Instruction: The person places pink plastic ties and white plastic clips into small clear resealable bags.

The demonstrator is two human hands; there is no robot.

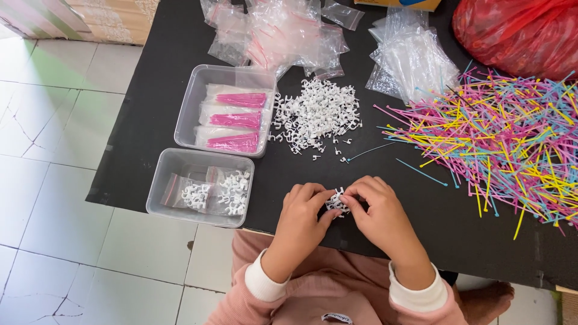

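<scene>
A: Where are the hands?
B: Left hand [301, 210] and right hand [376, 207] meet at centre, fingertips pinched together, knuckles up.
A: And the arms?
B: Both forearms angle inward from the body, wrists bent slightly, pink sleeves with white cuffs.

White clips [336, 202] bunched between fingertips

A home packing spot on a cracked tiled floor [54, 198]. A low black table [156, 132] carries zip bags [277, 30] at twelve o'clock and coloured cable ties [506, 138] at three.
</scene>
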